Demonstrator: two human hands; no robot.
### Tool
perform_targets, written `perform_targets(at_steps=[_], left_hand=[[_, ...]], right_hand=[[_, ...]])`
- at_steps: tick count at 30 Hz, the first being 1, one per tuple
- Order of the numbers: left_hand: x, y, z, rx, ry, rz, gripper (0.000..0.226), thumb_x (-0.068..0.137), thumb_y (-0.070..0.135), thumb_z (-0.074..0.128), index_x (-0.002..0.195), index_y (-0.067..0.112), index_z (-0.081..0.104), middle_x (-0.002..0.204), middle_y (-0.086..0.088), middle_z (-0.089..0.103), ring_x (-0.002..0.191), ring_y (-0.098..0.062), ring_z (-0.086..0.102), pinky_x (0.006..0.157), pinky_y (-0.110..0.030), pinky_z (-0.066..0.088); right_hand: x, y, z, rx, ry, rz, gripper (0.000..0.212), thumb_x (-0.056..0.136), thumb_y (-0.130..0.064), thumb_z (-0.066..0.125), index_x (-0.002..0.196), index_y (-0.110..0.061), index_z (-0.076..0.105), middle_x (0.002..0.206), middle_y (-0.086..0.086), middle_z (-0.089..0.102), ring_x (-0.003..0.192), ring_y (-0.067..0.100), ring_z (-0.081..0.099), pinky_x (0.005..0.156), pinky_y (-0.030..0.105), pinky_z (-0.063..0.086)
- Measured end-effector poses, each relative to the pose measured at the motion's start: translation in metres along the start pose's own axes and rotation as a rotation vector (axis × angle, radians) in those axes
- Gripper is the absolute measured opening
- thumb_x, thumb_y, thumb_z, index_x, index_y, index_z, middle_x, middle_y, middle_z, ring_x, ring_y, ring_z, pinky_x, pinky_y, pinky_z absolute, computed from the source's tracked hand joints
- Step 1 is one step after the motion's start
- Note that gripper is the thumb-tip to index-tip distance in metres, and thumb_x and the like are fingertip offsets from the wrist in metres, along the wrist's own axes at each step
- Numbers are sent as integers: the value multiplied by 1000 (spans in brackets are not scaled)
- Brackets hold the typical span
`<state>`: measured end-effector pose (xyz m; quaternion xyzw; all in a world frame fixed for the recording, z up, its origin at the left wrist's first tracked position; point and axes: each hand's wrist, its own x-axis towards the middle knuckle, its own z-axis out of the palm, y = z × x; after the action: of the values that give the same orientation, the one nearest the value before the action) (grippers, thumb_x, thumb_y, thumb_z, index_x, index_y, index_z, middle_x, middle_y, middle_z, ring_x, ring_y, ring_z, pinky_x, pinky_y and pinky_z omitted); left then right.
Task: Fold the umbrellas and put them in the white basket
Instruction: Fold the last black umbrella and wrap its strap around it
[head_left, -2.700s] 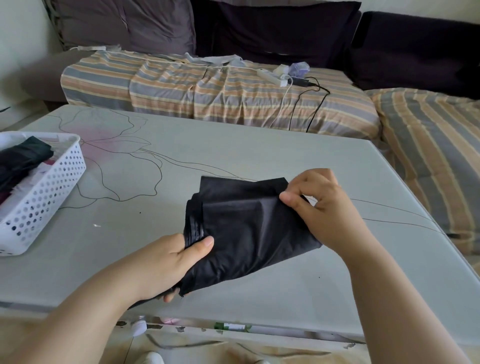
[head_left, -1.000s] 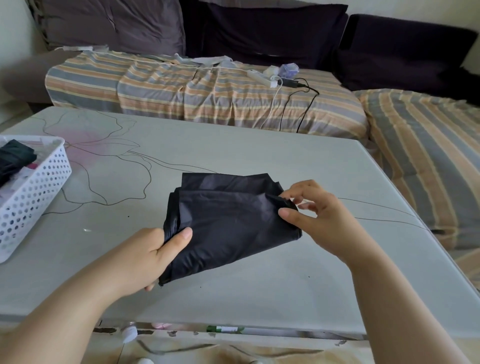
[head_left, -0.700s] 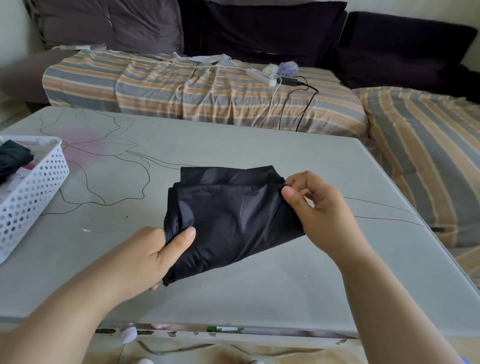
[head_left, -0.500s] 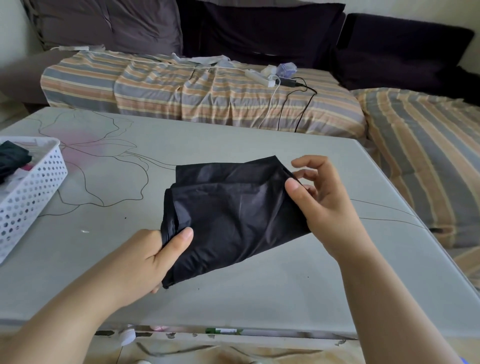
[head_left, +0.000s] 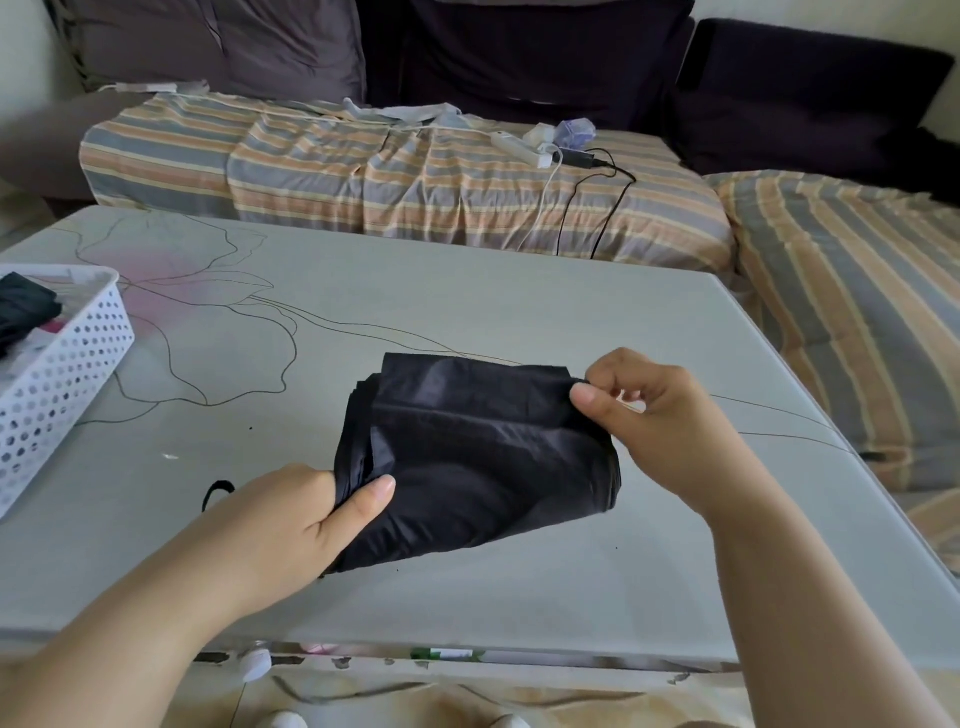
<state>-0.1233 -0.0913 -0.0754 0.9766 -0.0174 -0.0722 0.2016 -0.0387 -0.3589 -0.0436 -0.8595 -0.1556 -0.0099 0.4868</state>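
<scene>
Left hand (head_left: 291, 525) and right hand (head_left: 644, 415), each with fingers pinched on opposite ends of black umbrella (head_left: 478, 457), matte, creased, loosely bundled.

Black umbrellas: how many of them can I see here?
2, it seems. One black fabric umbrella is held by the left hand and right hand; another dark bundle lies in the white perforated basket. More may be hidden.

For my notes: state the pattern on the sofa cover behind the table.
Stripes of orange, grey-blue and cream on the sofa cover; the head view shows it.
</scene>
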Motion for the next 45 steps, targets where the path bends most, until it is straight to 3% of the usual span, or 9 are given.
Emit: perform_targets(at_steps=[7, 13, 18, 22, 28, 33, 38, 42, 45], left_hand=[[-1, -2, 5, -198, -3, 38, 72, 74, 80, 17, 64, 10, 28, 51, 1, 28, 47, -13, 36, 56, -29, 33], [-3, -9, 4, -208, 11, -7, 58, 73, 71, 22, 61, 14, 25, 50, 1, 25, 46, -15, 35, 56, -31, 32], [-1, -17, 6, -187, 10, -28, 65, 74, 76, 19, 64, 13, 25, 48, 3, 22, 45, -15, 34, 55, -32, 32], [1, -13, 7, -162, 23, -43, 60, 74, 72, 20, 63, 13, 24, 50, 0, 24, 46, -15, 33, 55, -31, 32], [3, -20, 6, -158, 40, -31, 73, 75, 80, 15, 64, 9, 24, 51, 0, 22, 44, -14, 33, 54, -31, 31], [1, -11, 5, -63, -1, -17, 59, 73, 70, 15, 63, 13, 22, 51, 0, 19, 44, -12, 24, 49, -24, 23], [2, -12, 7, -53, 3, -18, 62, 73, 72, 13, 63, 12, 23, 55, -2, 22, 46, -14, 26, 51, -27, 26], [3, -14, 7, -105, 24, -23, 60, 74, 72, 18, 60, 14, 22, 48, 1, 21, 44, -14, 28, 52, -30, 27], [3, -12, 6, -137, 41, -18, 59, 75, 72, 20, 59, 15, 27, 44, 2, 22, 43, -14, 27, 52, -31, 28]], right_hand=[[3, -11, 5, 303, 78, 63, 31, 74, -44, 63, 56, -19, 66, 56, -2, 55, 56, 13, 47, 56, 27, 38], [0, 0, -5, 360, -47, 57, 38, 72, -58, 70, 71, -20, 71, 75, 0, 70, 72, 12, 61, 75, 31, 51], [-1, -4, -5, 317, -3, 66, 20, 86, -15, 68, 67, -20, 70, 73, 6, 70, 72, 17, 61, 82, 39, 49], [-1, -7, 2, 155, 56, 59, 21, 88, -11, 64, 69, -20, 68, 70, 1, 69, 69, 25, 62, 79, 46, 51], [3, -5, -1, 388, 237, 86, 25, 100, -11, 46, 79, -15, 58, 71, -12, 69, 69, 3, 61, 72, 22, 48], [1, -5, 4, 206, 106, 106, 15, 94, -25, 57, 83, -17, 64, 73, -8, 69, 68, 4, 59, 71, 21, 47], [1, -4, 8, 85, 65, 179, 27, 87, -33, 66, 66, -16, 62, 69, 16, 58, 62, 17, 48, 64, 29, 40], [0, -8, 11, 407, 53, 215, 39, 92, -33, 61, 55, -22, 55, 63, 0, 51, 67, 20, 44, 70, 29, 37], [1, -13, 16, 641, 76, 302, 41, 98, -24, 52, 58, -18, 50, 55, -8, 55, 54, 10, 50, 59, 24, 40]])
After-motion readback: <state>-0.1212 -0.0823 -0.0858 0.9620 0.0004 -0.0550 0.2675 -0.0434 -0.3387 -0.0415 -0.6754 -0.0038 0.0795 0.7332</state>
